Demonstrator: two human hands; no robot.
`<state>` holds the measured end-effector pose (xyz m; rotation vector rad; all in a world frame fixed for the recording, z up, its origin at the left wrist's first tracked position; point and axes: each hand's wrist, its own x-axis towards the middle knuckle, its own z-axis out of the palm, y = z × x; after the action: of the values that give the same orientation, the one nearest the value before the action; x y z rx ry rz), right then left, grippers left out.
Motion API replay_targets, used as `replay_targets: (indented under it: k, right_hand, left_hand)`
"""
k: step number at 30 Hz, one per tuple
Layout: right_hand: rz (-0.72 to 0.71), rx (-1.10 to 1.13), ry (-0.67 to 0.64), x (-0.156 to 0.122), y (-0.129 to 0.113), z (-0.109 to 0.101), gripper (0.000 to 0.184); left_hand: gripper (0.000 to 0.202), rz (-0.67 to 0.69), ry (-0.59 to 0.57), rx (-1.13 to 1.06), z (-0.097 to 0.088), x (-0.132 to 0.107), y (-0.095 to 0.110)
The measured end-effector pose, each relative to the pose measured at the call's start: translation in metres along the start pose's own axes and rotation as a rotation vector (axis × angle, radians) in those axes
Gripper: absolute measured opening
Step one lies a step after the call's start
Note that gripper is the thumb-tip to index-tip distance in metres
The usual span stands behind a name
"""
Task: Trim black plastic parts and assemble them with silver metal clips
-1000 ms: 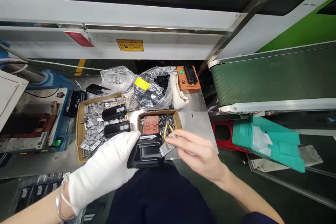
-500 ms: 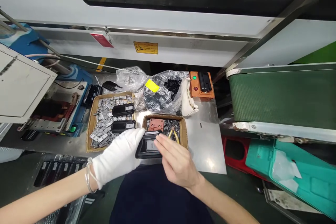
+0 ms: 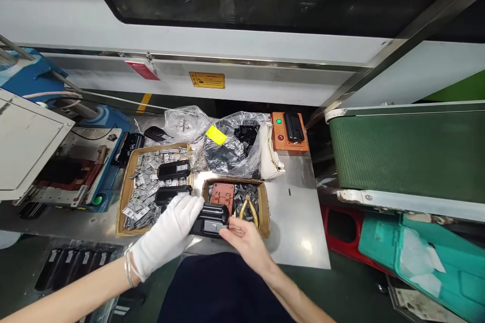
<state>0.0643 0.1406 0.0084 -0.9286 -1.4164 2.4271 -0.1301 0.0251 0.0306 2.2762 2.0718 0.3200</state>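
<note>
My left hand (image 3: pixel 175 222), in a white glove, is closed around a black plastic case (image 3: pixel 209 217) with a grey insert on its near side. The bare fingers of my right hand (image 3: pixel 246 239) pinch the right end of that case beside the insert. Behind it, a cardboard box (image 3: pixel 267 212) holds a reddish-brown block (image 3: pixel 222 196), yellow-handled pliers (image 3: pixel 249 209) and small dark parts. Left of it, another cardboard box (image 3: pixel 125 201) is full of small grey pieces (image 3: pixel 146 175). Two similar black cases, an upper one (image 3: pixel 173 169) and a lower one (image 3: pixel 170 193), lie on those pieces.
Plastic bags with black parts (image 3: pixel 231 146) lie at the back of the metal table (image 3: pixel 299 202). An orange button box (image 3: pixel 280 144) stands back right. A blue press (image 3: pixel 109 161) borders the left; a green conveyor (image 3: pixel 409 146) and teal bin (image 3: pixel 447 262) are right.
The black case has turned and its long rounded side now faces up. My right fingers have moved from lying over the insert to gripping the case's right end. The whole view has shifted slightly.
</note>
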Motion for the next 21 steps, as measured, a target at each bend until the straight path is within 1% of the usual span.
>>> replay_targets:
  k: [3,6,8,12,14,16,18,19,21]
  right_hand:
    - [-0.038,0.026,0.042,-0.001,-0.002,0.008,0.036]
    - [-0.022,0.008,0.06,0.006,-0.006,0.01,0.04]
    - [-0.026,-0.022,0.057,0.013,-0.011,0.009,0.039]
    - [-0.064,-0.135,0.062,0.029,-0.021,0.006,0.029]
    - [-0.075,-0.179,0.067,0.035,-0.026,0.007,0.026]
    - [-0.099,-0.264,0.086,0.037,-0.033,0.011,0.023]
    - [-0.176,-0.444,0.133,0.035,-0.043,0.018,0.019]
    - [-0.25,-0.545,0.166,0.032,-0.05,0.023,0.018]
    - [-0.459,-0.694,0.245,0.024,-0.065,0.035,0.015]
  left_hand:
    - [0.056,0.08,0.032,0.087,-0.003,0.004,-0.007]
    - [0.051,0.087,0.066,0.098,-0.01,0.014,-0.014]
    - [0.049,0.098,0.082,0.114,-0.016,0.021,-0.019]
    - [0.051,0.06,0.026,0.116,-0.023,0.033,-0.032]
    - [0.055,0.05,0.006,0.11,-0.025,0.035,-0.039]
    - [0.055,0.066,0.009,0.121,-0.027,0.034,-0.046]
    - [0.052,0.066,0.046,0.168,-0.029,0.03,-0.049]
    - [0.052,0.064,0.089,0.196,-0.031,0.028,-0.049]
    - [0.058,0.032,0.212,0.229,-0.034,0.024,-0.046]
